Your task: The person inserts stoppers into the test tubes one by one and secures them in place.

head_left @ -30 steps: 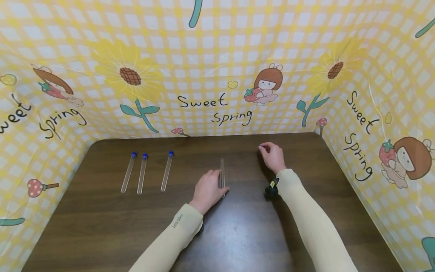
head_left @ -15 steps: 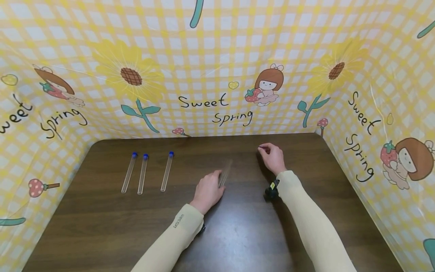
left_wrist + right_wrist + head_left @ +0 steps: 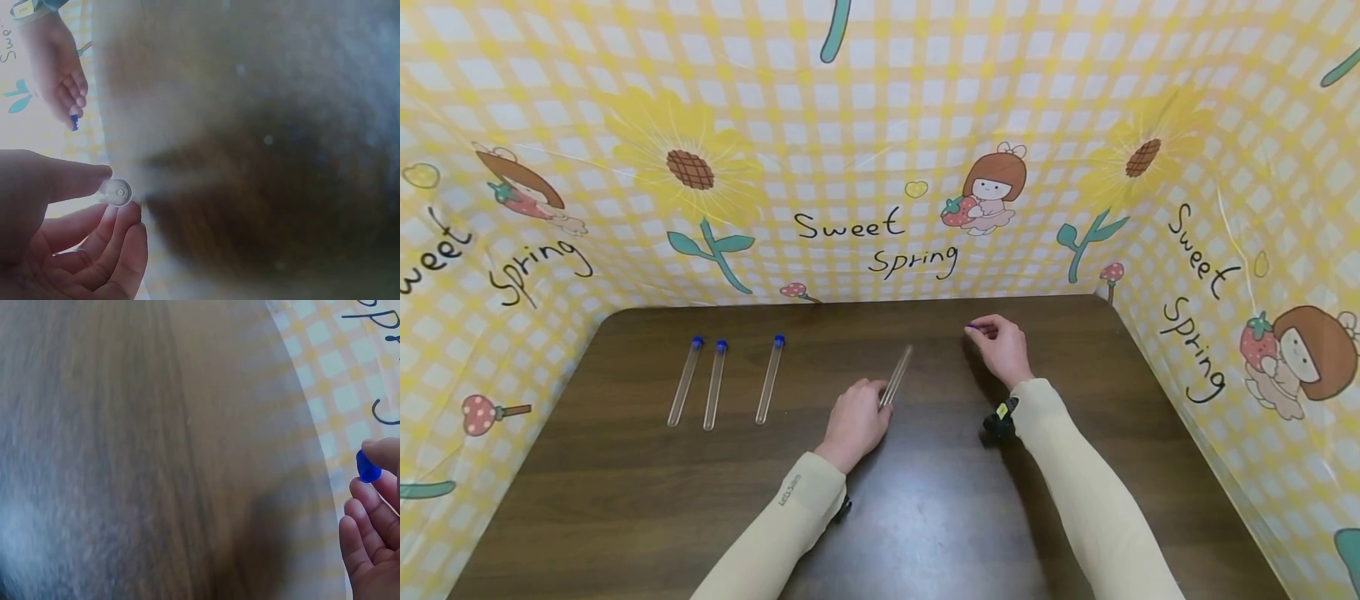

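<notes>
A clear, uncapped test tube (image 3: 897, 375) is pinched between the thumb and fingers of my left hand (image 3: 854, 421), near the middle of the table. It tilts, its upper end leaning right and away from me. In the left wrist view the test tube (image 3: 117, 192) shows end-on, its rounded end facing the camera. Further right, my right hand (image 3: 1002, 346) pinches a small blue cap (image 3: 367, 467) between thumb and index finger, with the other fingers loosely bent. The cap and the tube are apart.
To the left on the brown wooden table (image 3: 647, 517) lie three clear test tubes with blue caps: one outermost (image 3: 683, 387), one beside it (image 3: 716, 390), and one a little apart (image 3: 770, 383). A yellow checked cloth (image 3: 850, 150) walls the table's back and sides.
My left hand has picked the uncapped test tube up from the table and tilted its far end to the right. The right hand stays almost in place, the blue cap now showing more.
</notes>
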Demonstrator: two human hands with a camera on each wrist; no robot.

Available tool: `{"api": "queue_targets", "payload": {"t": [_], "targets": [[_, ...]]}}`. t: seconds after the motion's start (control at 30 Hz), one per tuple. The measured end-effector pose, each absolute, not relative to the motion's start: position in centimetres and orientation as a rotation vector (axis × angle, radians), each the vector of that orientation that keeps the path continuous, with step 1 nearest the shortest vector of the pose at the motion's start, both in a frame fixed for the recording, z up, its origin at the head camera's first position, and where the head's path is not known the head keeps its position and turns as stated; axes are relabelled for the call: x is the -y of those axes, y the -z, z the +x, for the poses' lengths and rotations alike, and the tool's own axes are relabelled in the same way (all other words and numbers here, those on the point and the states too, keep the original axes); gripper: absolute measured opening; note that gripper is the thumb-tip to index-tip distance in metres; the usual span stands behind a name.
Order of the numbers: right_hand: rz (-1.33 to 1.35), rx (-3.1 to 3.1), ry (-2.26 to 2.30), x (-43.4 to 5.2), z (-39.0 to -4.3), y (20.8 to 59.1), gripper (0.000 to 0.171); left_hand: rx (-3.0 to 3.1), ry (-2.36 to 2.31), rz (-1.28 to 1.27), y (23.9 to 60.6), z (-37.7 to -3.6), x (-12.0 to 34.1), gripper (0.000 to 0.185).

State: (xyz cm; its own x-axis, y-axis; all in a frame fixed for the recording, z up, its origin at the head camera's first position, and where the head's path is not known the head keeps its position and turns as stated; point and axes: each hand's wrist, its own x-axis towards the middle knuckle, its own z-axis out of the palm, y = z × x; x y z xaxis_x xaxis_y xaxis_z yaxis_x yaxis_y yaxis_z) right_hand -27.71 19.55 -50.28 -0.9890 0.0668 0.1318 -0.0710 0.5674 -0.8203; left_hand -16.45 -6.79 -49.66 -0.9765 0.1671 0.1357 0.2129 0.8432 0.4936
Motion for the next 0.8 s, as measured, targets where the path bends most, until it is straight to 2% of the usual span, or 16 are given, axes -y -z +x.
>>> {"api": "queue_targets", "payload": {"t": [0.27,0.8], "targets": [[0.064,2.666,-1.426,-18.6,-27.4,49.3,0.031,2.896,0.845,-0.321,49.6,-16.4,7.0,0.033],[0.197,2.627,-1.523,-16.5,-26.7,48.1,0.031,2.884,0.886,-0.335,49.8,-16.3,6.7,0.032]]}}
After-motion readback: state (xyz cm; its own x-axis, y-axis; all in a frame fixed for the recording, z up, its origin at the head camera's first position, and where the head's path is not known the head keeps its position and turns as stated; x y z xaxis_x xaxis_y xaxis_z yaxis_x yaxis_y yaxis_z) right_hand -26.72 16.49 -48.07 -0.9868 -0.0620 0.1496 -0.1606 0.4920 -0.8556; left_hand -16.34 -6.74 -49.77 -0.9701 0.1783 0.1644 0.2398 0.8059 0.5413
